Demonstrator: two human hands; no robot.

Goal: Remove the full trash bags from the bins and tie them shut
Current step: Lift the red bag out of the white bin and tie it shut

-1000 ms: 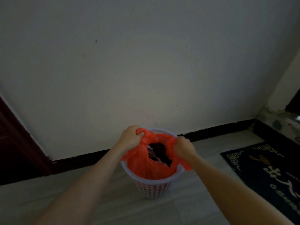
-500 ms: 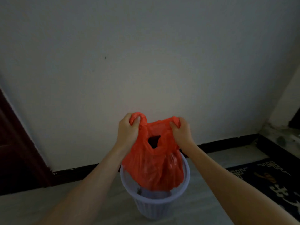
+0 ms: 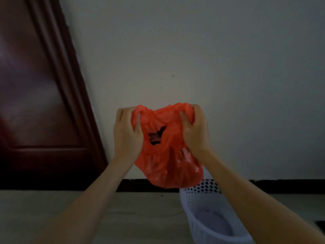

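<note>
Now the orange trash bag (image 3: 168,161) hangs in the air, clear of the white bin (image 3: 209,213), and the person holds it up by its top with both hands. The left hand (image 3: 126,136) has its fingers curled round the bag's left handle, and the right hand (image 3: 195,132) has its fingers bunched tight round the right handle. So both are grasping the bag, one at each top corner, with the mouth of the bag between them. The mouth is partly open, and something dark shows inside. The full part of the bag hangs straight down below the hands, so the bag is long from top to bottom. Both hands are at about the same height and just as near to the bag, with only a small gap across the mouth. To tie it shut, the two handles likely need to come together and cross over that gap. Nothing stands between the hands. The bin sits on the floor (image 3: 88,217) below and to the right, partly hidden by the right arm, and looks empty of its bag. A dark brown door (image 3: 35,94) stands at the left, and a plain wall (image 3: 193,50) is behind the bag.
</note>
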